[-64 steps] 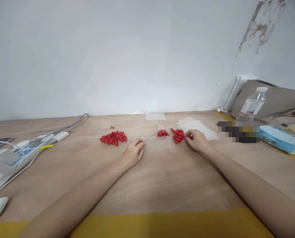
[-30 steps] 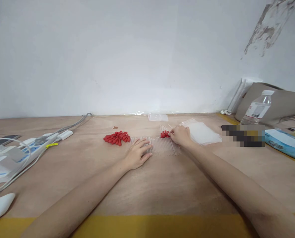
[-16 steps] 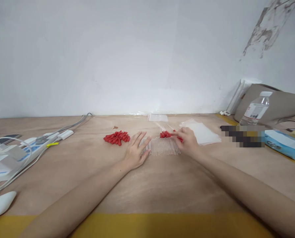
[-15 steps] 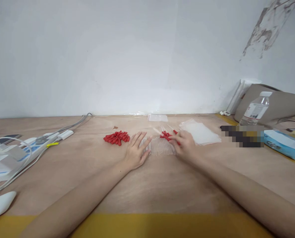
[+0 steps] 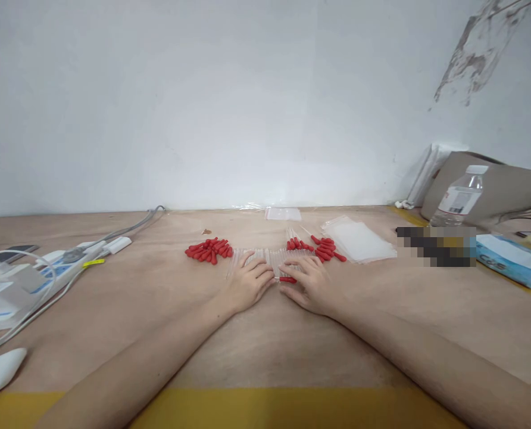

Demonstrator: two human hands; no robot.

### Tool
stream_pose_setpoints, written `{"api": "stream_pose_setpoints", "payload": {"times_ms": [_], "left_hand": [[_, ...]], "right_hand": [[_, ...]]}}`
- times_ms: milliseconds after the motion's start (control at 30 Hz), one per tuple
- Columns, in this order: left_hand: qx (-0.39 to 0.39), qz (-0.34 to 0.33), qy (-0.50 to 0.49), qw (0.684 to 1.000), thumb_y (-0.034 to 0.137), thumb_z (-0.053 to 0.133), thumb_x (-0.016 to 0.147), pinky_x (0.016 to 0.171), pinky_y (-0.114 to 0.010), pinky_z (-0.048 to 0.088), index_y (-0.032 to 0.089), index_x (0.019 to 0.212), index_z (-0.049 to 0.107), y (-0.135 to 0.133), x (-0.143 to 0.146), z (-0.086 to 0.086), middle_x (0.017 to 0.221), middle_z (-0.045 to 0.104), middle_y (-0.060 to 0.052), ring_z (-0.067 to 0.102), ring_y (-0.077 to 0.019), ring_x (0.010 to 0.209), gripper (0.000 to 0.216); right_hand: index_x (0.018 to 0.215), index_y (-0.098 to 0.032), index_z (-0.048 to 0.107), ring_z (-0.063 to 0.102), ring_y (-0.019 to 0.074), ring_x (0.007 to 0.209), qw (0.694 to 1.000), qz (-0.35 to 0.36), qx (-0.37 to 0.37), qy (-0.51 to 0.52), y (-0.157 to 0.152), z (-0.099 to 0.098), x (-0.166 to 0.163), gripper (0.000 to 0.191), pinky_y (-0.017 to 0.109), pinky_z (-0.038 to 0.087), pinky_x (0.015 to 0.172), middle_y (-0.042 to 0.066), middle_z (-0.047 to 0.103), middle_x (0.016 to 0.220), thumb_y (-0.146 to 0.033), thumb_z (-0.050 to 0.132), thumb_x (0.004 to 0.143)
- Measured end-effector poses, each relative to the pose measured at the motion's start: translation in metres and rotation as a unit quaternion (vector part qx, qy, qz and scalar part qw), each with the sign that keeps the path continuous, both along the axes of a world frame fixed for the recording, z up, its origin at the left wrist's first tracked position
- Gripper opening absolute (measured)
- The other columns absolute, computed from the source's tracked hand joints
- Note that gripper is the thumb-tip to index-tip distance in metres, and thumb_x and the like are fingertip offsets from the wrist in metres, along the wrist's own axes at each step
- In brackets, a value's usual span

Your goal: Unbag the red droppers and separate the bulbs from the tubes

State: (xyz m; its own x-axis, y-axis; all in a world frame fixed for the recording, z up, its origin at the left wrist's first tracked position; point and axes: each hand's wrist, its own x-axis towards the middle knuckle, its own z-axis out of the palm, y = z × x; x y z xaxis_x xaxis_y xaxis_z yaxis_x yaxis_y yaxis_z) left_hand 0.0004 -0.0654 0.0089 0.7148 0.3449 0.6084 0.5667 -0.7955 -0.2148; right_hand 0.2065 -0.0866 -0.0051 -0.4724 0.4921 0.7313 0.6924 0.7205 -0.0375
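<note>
Between my hands is one small red rubber bulb (image 5: pixel 287 279) with a pale tip pointing left. My left hand (image 5: pixel 250 283) has its fingers drawn together at that tip, apparently pinching it; the fingertips hide the hold. My right hand (image 5: pixel 312 283) has its thumb and fingers apart around the bulb's right end, its fingers over a row of thin clear tubes (image 5: pixel 272 257). A heap of red bulbs (image 5: pixel 208 250) lies beyond my left hand. Past my right hand are more red bulbs (image 5: pixel 325 247), several with thin clear tubes attached.
Clear plastic bags (image 5: pixel 359 238) lie flat at the right, near a tissue pack (image 5: pixel 511 259) and a water bottle (image 5: pixel 459 199). A power strip (image 5: pixel 64 262) with cables and a white spoon-shaped item (image 5: pixel 2 369) are at the left. The wall (image 5: pixel 247 119) stands behind the table.
My right hand has let go of the red-bulbed pieces at the right and come back toward me. My left hand has moved nearer, its flat fingers now drawn in beside a red bulb.
</note>
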Motion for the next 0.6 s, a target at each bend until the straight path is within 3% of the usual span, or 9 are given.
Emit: {"api": "stream_pose_setpoints", "payload": {"times_ms": [133, 200, 433, 600], "left_hand": [[-0.003, 0.003, 0.014, 1.0, 0.023, 0.043, 0.087, 0.099, -0.042, 0.029, 0.02, 0.085, 0.06, -0.0019, 0.0012, 0.0016, 0.087, 0.065, -0.002, 0.055, -0.016, 0.092, 0.018], [-0.006, 0.006, 0.03, 1.0, 0.023, 0.041, 0.088, 0.099, -0.043, 0.029, 0.02, 0.082, 0.06, -0.0023, 0.0016, 0.0024, 0.085, 0.065, -0.002, 0.056, -0.0156, 0.09, 0.02], [-0.027, -0.009, 0.044, 0.999, 0.021, 0.039, 0.089, 0.103, -0.044, 0.02, 0.019, 0.078, 0.057, -0.0028, 0.0032, 0.0043, 0.08, 0.065, -0.001, 0.056, -0.0146, 0.094, 0.021], [-0.047, -0.02, 0.037, 0.998, 0.02, 0.038, 0.089, 0.104, -0.044, 0.019, 0.019, 0.078, 0.057, -0.0035, 0.0006, 0.0045, 0.08, 0.065, -0.001, 0.056, -0.0147, 0.096, 0.022]], "right_hand": [[0.088, -0.022, 0.064, 0.057, 0.0144, 0.077, 0.999, 0.012, 0.029, -0.03, 0.0026, 0.001, -0.0081, 0.014, 0.034, 0.031, 0.082, 0.002, 0.066, 0.073, -0.029, 0.053, 0.083], [0.083, -0.021, 0.065, 0.056, 0.0124, 0.069, 0.999, 0.016, 0.033, -0.037, 0.0021, 0.0017, -0.0093, 0.016, 0.033, 0.031, 0.08, 0.0, 0.065, 0.066, -0.026, 0.05, 0.085], [0.085, -0.017, 0.064, 0.051, 0.01, 0.056, 0.996, 0.045, 0.07, -0.04, -0.0002, -0.0018, -0.0053, 0.019, 0.028, 0.033, 0.062, 0.0, 0.061, 0.06, -0.024, 0.046, 0.087], [0.088, -0.015, 0.063, 0.051, 0.0114, 0.057, 0.993, 0.051, 0.095, -0.056, 0.0004, -0.0044, 0.0001, 0.016, 0.027, 0.035, 0.059, 0.001, 0.058, 0.059, -0.022, 0.048, 0.085]]}}
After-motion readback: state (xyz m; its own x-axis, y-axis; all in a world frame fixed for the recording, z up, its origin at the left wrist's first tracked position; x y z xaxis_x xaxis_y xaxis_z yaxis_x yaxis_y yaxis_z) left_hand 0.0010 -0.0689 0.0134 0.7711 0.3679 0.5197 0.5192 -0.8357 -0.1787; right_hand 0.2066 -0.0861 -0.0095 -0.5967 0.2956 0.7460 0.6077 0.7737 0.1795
